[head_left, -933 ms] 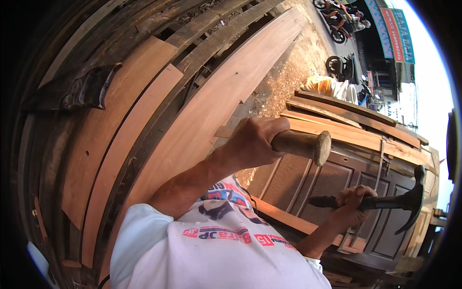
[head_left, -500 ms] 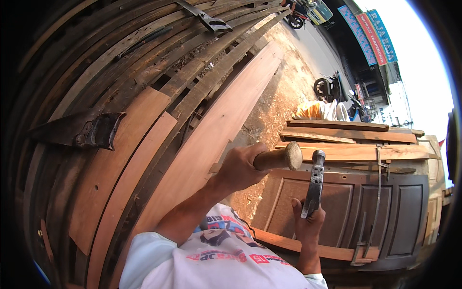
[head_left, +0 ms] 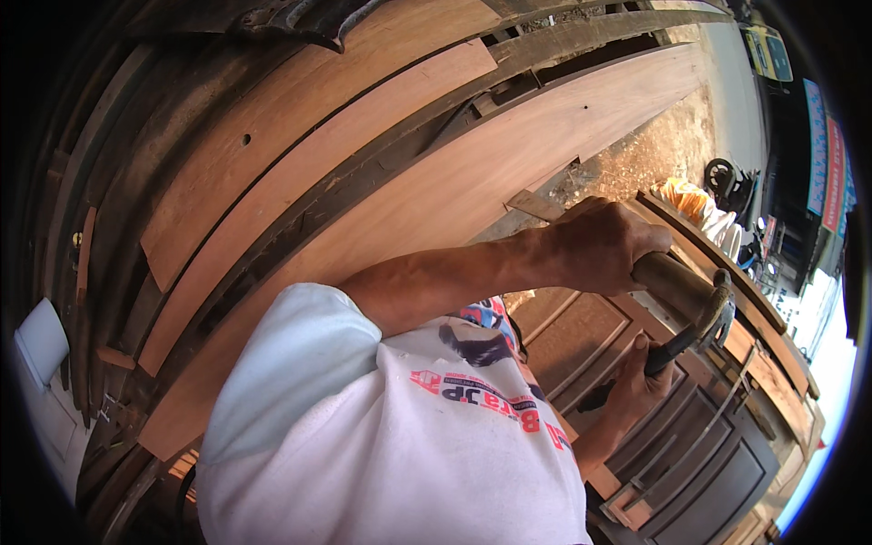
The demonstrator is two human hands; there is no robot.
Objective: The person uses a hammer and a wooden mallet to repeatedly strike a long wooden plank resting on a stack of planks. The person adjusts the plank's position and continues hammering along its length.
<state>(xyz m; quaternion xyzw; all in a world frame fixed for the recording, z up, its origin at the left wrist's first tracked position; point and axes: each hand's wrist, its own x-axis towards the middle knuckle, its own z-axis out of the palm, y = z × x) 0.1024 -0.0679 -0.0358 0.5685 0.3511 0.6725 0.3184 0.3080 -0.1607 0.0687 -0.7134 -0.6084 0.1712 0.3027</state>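
My left hand point(head_left: 604, 243) is closed around a thick round wooden handle point(head_left: 674, 286), whose worn, flared end points to the lower right. Whatever lies beyond the other side of that fist is hidden. Below it, my right hand point(head_left: 636, 386) grips a dark hammer point(head_left: 679, 345), its thumb lying along the shaft. The metal hammer head overlaps the flared wooden end in view; whether they touch I cannot tell. Both hands are held in the air over a brown panelled door point(head_left: 581, 341).
A long pale board point(head_left: 436, 204) slants across the stacked timber, with shorter boards point(head_left: 318, 173) beside it. A handsaw's handle point(head_left: 318, 18) lies at the top edge. Stacked planks point(head_left: 763, 336) and a metal bar clamp point(head_left: 695, 422) are at right. A motorcycle point(head_left: 727, 186) stands beyond.
My view has swung, so the boards and saw appear higher up. Both hands appear farther right, and the hammer head has come from beside the wooden end to overlapping it.
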